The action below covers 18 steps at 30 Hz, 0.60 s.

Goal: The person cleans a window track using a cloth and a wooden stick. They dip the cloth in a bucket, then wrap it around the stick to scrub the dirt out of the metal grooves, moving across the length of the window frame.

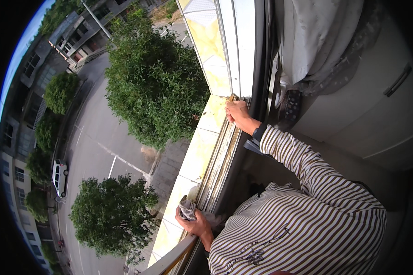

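Note:
My left hand is closed around a crumpled grey cloth, above the tiled outer sill. A small dark tip shows at the cloth's upper end; what it belongs to is unclear. Farther along, my right hand is curled at the corner of the window track. A thin brown stick-like piece pokes out above its fingers; most of it is hidden. Dirt lies in the metal grooves of the track. Yellowish crumbs are scattered on the sill tiles beside my right hand.
The sill drops off to a street far below, with trees and a parked white car. A sash edge crosses the track near my left hand. Indoors, a pale curtain hangs beside a white cabinet.

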Each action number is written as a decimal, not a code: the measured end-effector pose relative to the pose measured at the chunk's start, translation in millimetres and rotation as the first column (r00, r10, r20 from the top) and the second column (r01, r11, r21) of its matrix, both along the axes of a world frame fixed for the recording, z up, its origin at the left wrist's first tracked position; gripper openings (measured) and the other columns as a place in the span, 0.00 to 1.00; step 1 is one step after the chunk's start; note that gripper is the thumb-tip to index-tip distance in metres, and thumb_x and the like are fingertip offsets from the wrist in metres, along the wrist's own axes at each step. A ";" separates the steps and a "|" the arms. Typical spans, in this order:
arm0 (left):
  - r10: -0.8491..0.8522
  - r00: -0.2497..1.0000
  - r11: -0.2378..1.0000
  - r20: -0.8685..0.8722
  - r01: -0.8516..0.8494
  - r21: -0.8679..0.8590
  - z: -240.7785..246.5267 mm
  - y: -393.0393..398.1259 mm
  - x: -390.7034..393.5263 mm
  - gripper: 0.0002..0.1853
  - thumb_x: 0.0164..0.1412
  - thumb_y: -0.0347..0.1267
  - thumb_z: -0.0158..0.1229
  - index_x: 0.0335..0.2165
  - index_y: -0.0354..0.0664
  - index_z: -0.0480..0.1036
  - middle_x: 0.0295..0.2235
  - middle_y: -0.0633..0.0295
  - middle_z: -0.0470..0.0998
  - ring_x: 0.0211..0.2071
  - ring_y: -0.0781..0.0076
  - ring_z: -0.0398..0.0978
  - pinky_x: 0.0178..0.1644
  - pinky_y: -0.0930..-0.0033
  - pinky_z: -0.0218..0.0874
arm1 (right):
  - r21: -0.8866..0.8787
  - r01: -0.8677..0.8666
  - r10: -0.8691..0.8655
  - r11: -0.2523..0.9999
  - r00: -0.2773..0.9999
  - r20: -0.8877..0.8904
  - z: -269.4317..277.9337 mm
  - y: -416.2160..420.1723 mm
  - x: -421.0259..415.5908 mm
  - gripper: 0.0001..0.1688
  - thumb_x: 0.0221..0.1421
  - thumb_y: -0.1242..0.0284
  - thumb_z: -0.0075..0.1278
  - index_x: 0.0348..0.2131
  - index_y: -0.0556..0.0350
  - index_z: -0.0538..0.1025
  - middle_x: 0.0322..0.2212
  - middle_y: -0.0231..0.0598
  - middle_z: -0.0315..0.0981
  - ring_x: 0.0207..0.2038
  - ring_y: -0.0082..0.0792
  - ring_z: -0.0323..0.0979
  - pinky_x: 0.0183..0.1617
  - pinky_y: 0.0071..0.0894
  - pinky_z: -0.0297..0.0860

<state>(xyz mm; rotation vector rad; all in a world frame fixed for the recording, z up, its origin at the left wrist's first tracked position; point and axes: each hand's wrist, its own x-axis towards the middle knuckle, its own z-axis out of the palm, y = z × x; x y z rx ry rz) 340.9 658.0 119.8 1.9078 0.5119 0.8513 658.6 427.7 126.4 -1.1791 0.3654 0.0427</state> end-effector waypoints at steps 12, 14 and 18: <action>0.022 1.000 0.996 -0.008 -0.023 -0.083 -5.8 0.2 -3.1 0.27 0.46 0.17 0.55 0.48 0.30 0.65 0.41 0.51 0.68 0.43 0.58 0.69 0.53 0.60 0.59 | 0.068 -0.050 0.058 0.996 0.990 -0.131 -1.2 -32.0 -26.5 0.16 0.63 0.68 0.47 0.21 0.52 0.68 0.15 0.24 0.62 0.14 0.18 0.56 0.16 0.21 0.55; 0.019 1.000 0.993 0.002 -0.019 -0.113 -5.8 0.6 -2.6 0.27 0.46 0.18 0.56 0.48 0.31 0.65 0.41 0.51 0.68 0.43 0.59 0.69 0.53 0.60 0.58 | 0.066 -0.045 0.051 0.997 0.994 -0.101 -7.4 -37.3 -13.7 0.16 0.62 0.68 0.47 0.21 0.51 0.67 0.15 0.23 0.62 0.14 0.18 0.56 0.17 0.21 0.56; 0.017 0.999 0.999 -0.038 -0.018 -0.026 -2.5 0.5 -0.5 0.26 0.46 0.18 0.56 0.48 0.31 0.65 0.41 0.52 0.68 0.43 0.60 0.69 0.53 0.61 0.59 | 0.029 -0.097 0.099 0.995 0.993 -0.068 -3.0 -28.6 1.3 0.18 0.60 0.70 0.46 0.18 0.52 0.65 0.14 0.28 0.61 0.13 0.22 0.58 0.14 0.25 0.53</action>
